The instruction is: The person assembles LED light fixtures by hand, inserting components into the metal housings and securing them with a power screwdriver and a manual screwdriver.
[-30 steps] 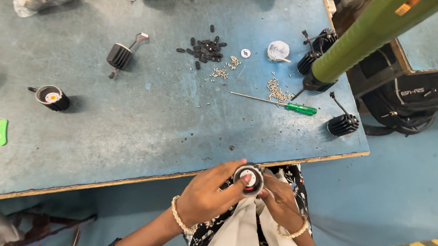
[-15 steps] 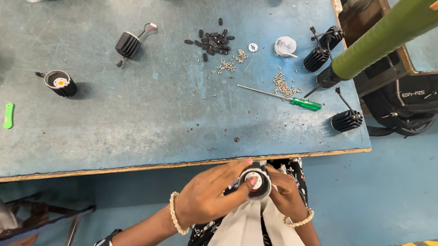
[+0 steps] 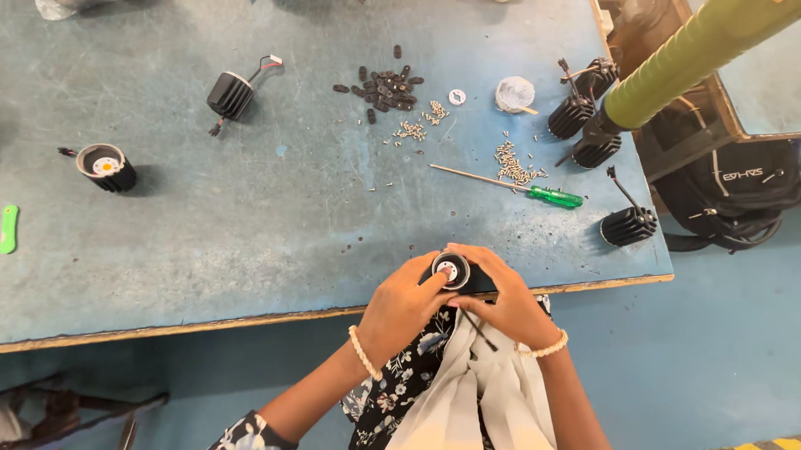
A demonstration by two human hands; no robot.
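A small round black lamp housing (image 3: 451, 270) with a white disc inside sits between both hands at the near edge of the blue table (image 3: 239, 232). My left hand (image 3: 406, 306) grips its left side, thumb at the rim. My right hand (image 3: 503, 300) wraps its right side, and a thin black wire hangs below it. A green-handled screwdriver (image 3: 516, 187) lies on the table beyond the hands.
Several black finned housings (image 3: 628, 226) stand at the right edge; others (image 3: 230, 95) (image 3: 105, 166) lie to the left. Small black parts (image 3: 385, 84) and screws (image 3: 513, 164) are scattered mid-table. A green pole (image 3: 699, 45) crosses the top right. A black bag (image 3: 732, 192) lies on the floor.
The view has shifted, and the hands with the housing now sit at the table's near edge instead of below it. Both hands have kept their hold.
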